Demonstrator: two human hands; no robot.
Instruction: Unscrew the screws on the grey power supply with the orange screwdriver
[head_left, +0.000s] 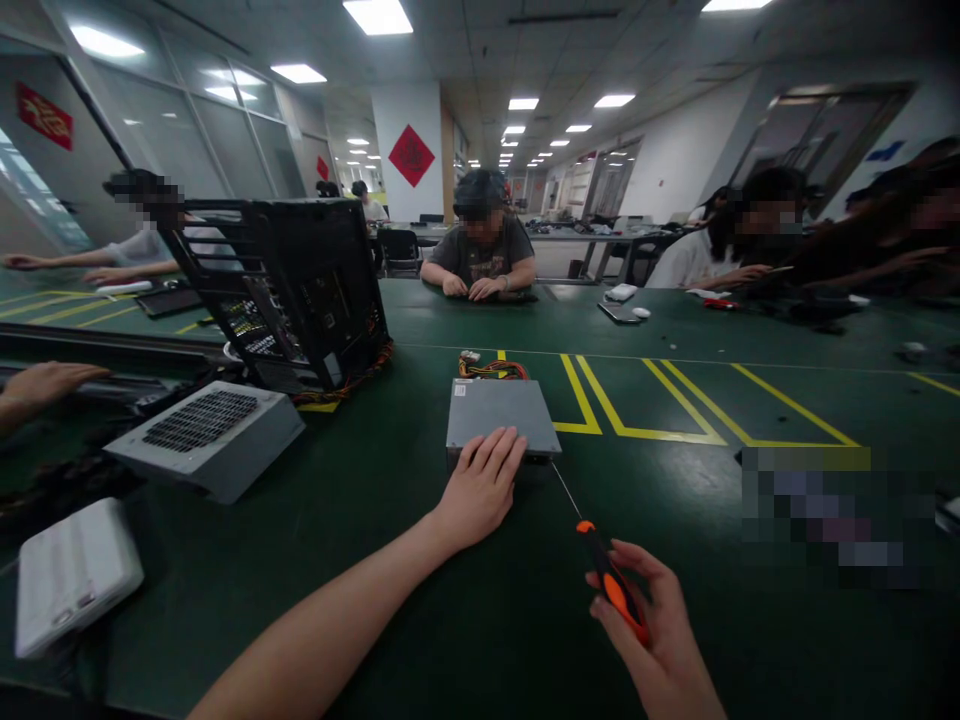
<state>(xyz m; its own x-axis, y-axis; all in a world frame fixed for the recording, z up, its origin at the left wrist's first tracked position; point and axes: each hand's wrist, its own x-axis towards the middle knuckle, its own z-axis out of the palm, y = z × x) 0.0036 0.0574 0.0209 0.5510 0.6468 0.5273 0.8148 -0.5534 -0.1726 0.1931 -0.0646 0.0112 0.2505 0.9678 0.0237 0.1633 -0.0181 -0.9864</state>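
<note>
A grey metal box (499, 408), with a bundle of coloured cables (495, 368) at its far side, lies on the green table (390, 620). Over its near edge rests my left hand (484, 485), palm down, pressing on the top with its fingers lying flat. My right hand (649, 610) is closed round the handle of an orange and black screwdriver (613, 585). The shaft points up and left, and its tip is at the near right corner of the box. Whether the tip sits in a screw is too small to tell.
At left stand a black computer case (315, 290), a second grey box with a grille (217, 435) and a white device (77, 575). Another person's hand (52, 385) reaches in at the left edge. A person (480, 245) sits opposite; others sit at both sides.
</note>
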